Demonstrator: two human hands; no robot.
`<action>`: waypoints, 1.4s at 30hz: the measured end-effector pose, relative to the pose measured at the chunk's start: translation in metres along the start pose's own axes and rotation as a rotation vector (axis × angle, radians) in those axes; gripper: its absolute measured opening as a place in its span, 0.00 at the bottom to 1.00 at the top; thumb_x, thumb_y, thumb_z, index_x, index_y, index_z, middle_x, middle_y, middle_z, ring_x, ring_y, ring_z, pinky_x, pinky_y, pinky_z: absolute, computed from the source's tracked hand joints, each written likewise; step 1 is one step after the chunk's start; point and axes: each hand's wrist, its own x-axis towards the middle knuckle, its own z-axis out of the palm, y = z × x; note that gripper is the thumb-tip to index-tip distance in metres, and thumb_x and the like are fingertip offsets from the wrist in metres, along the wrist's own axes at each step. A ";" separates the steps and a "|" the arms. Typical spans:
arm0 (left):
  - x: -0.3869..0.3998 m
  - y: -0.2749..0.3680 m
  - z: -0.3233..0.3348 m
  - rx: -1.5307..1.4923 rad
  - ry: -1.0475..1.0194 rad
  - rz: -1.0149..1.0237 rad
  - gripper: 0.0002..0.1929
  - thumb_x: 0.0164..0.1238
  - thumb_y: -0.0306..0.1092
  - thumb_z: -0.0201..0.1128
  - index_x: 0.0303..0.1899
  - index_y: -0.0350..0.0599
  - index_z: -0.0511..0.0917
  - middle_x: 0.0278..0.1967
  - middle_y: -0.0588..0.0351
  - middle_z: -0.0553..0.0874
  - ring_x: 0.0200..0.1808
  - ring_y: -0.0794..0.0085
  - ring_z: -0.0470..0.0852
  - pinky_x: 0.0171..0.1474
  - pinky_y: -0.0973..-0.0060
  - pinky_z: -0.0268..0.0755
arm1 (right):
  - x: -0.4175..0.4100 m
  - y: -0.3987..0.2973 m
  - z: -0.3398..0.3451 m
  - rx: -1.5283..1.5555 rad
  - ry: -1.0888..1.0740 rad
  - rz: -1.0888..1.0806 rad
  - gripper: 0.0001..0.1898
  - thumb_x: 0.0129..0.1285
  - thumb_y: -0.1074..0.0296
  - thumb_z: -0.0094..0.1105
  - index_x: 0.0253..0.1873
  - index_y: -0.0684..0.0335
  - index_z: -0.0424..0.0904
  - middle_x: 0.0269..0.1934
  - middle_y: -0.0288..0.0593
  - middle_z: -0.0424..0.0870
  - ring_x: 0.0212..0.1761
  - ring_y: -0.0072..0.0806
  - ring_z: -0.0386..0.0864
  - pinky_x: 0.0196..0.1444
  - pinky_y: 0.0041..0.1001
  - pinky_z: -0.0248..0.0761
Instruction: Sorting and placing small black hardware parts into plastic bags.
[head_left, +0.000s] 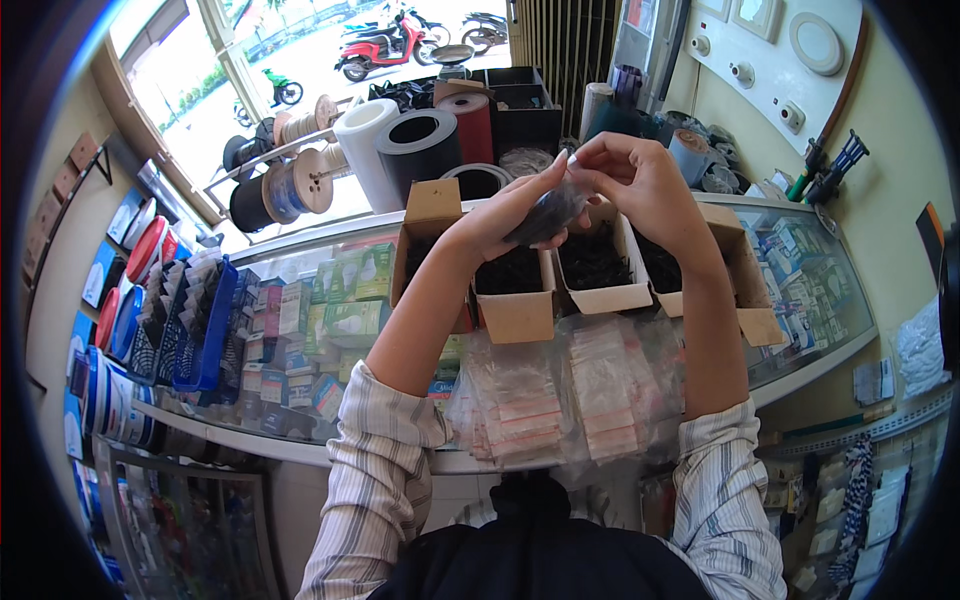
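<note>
Above the cardboard boxes, my left hand (517, 206) holds a small clear plastic bag (550, 213) filled with dark pieces. My right hand (626, 176) pinches the bag's upper edge between thumb and finger, close to my left thumb. Whether the bag's mouth is sealed cannot be made out. Below my hands, one cardboard box (516, 315) and a second, pale-edged box (611, 298) hold small black parts. Bundles of flat zip-lock bags (525, 405) with red strips lie on the glass counter on the near side, with another bundle (604, 390) beside them.
The glass display counter (285, 442) contains boxed light bulbs (352, 277). A blue plastic basket (206, 330) with filled bags stands at the left. Behind the boxes are a black sheet roll (420, 150), a white roll (367, 142) and wooden cable spools (307, 184).
</note>
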 end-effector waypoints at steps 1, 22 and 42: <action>0.000 0.000 0.000 -0.004 0.023 -0.012 0.30 0.64 0.63 0.43 0.43 0.42 0.74 0.30 0.56 0.81 0.22 0.81 0.77 0.23 0.87 0.70 | 0.000 0.000 0.001 -0.004 0.002 0.019 0.06 0.57 0.76 0.58 0.39 0.71 0.77 0.32 0.39 0.81 0.35 0.17 0.77 0.42 0.19 0.71; 0.002 0.002 -0.004 -0.081 0.086 -0.065 0.38 0.60 0.70 0.40 0.49 0.38 0.72 0.29 0.61 0.76 0.24 0.83 0.73 0.23 0.87 0.64 | -0.009 0.037 0.015 -0.606 -0.558 0.253 0.16 0.48 0.66 0.66 0.40 0.70 0.78 0.31 0.49 0.82 0.35 0.37 0.80 0.40 0.29 0.72; 0.004 -0.001 -0.004 -0.091 0.078 -0.054 0.36 0.61 0.67 0.42 0.48 0.37 0.72 0.29 0.60 0.78 0.23 0.83 0.74 0.22 0.87 0.65 | -0.005 0.055 0.033 -0.851 -0.580 0.313 0.17 0.43 0.65 0.68 0.37 0.69 0.77 0.36 0.52 0.80 0.41 0.42 0.79 0.44 0.35 0.72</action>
